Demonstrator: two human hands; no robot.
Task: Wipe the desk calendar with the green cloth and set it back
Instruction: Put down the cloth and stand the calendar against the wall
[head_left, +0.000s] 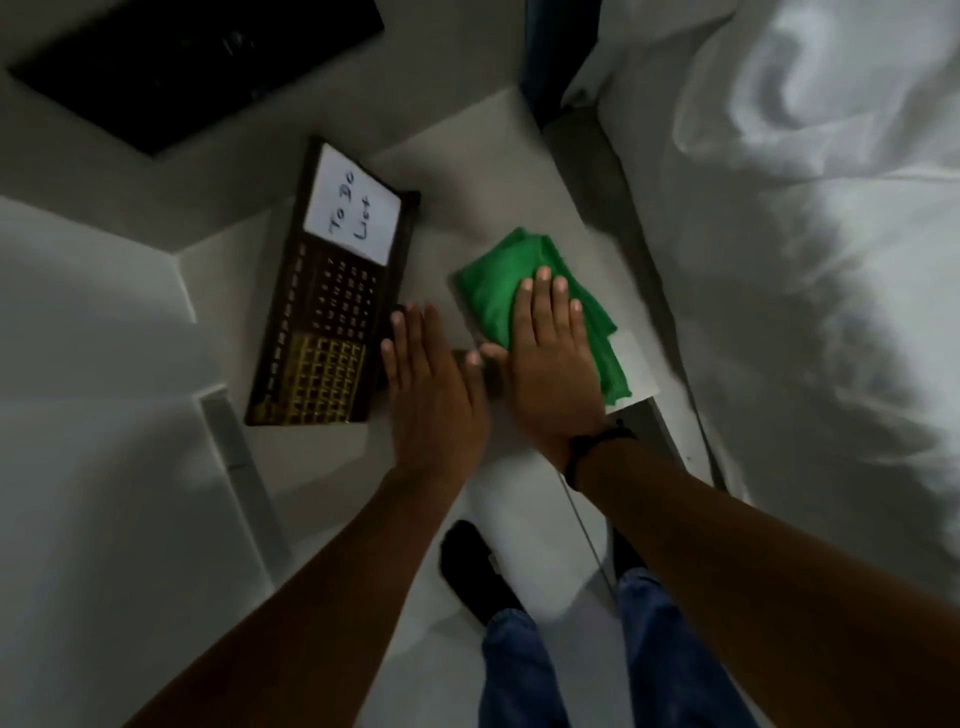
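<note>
The dark brown desk calendar (332, 296) lies flat on the white bedside table (483, 171), with a white "To Do List" panel at its far end and a gold grid at its near end. To its right lies the crumpled green cloth (493, 291). My right hand (550, 364) rests flat on the cloth's near part with fingers extended. My left hand (431, 384) is flat and spread just right of the calendar's near edge, its fingertips at that edge. It holds nothing.
A bed with rumpled white sheets (805, 234) fills the right side, close to the table. A black panel (197, 62) hangs on the wall at top left. My legs in blue jeans and dark footwear (478, 577) stand on the pale floor below.
</note>
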